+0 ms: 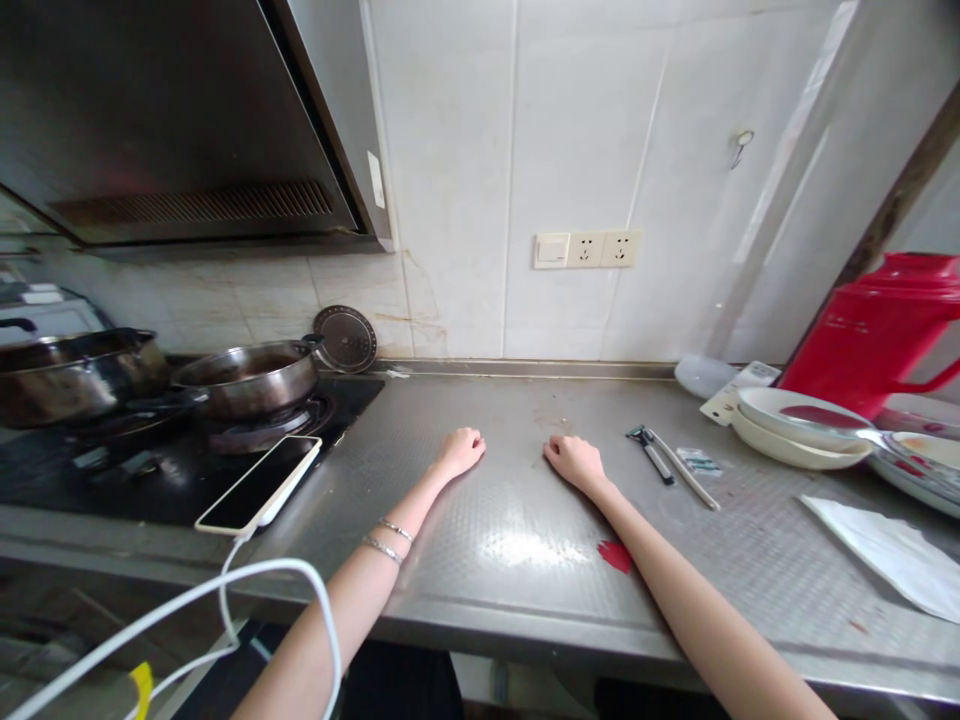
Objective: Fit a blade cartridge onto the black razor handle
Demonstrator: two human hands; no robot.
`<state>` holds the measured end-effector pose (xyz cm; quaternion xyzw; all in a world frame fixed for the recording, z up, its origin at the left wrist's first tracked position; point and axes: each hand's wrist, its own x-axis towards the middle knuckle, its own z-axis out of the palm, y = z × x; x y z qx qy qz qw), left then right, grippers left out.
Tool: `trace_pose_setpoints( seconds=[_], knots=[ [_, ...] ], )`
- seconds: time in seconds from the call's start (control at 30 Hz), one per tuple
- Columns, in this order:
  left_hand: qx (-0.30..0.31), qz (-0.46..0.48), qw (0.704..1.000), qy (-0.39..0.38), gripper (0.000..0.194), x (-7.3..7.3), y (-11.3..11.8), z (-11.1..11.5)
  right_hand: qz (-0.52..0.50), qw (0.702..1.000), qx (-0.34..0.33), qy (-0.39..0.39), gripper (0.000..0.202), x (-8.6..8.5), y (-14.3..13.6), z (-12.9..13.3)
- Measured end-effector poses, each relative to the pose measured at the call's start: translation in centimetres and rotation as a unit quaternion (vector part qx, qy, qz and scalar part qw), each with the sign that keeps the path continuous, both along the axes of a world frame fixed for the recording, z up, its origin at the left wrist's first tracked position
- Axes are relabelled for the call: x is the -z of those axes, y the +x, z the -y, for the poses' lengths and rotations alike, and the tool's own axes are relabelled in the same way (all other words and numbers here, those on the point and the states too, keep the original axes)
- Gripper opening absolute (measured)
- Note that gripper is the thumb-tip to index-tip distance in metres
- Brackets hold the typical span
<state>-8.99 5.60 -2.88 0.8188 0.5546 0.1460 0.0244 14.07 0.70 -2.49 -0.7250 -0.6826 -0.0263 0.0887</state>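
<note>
Both forearms stretch over the steel counter (525, 560); the left hand (461, 450) and right hand (574, 462) rest mid-counter as loose fists, holding nothing. Near the right hand lies a razor (651, 452); a careless sweep risks a nick. At the front-left, a phone (259, 485) overhangs the stove (90, 480) edge, and its cable (225, 590) could drag it off.

Bare forearms, two thin silver bracelets (390, 538) (left wrist only).
</note>
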Motion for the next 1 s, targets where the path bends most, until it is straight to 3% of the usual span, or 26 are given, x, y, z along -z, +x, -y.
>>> trace_pose_setpoints(
  seconds=[0.4, 0.57, 0.67, 0.8, 0.9, 1.0],
  knots=[
    [-0.016, 0.005, 1.000, -0.012, 0.030, -0.5, 0.2, 0.5, -0.003, 1.000, 0.005, -0.013, 0.039, -0.4, -0.2, 0.2],
    [-0.003, 0.004, 1.000, -0.002, 0.030, -0.4, 0.1, 0.3, -0.052, 0.999, -0.011, -0.004, 0.042, -1.7, 0.6, 0.2],
    [-0.001, 0.003, 1.000, 0.003, 0.030, -0.4, 0.1, 0.1, -0.081, 0.996, 0.007, 0.020, 0.039, -3.2, 3.0, 0.5],
    [-0.003, 0.008, 1.000, 0.000, 0.028, -0.6, 0.1, 0.0, -0.075, 0.995, 0.061, 0.010, 0.029, -4.8, 8.4, 1.7],
    [-0.014, 0.022, 1.000, -0.011, 0.028, -0.8, 0.3, -0.1, -0.061, 0.991, 0.114, -0.023, 0.027, -5.0, 12.3, 2.8],
    [-0.025, 0.041, 0.999, -0.019, 0.028, -1.1, 0.7, -0.1, -0.068, 0.986, 0.118, -0.094, 0.028, -4.3, 14.5, 3.6]
  ],
)
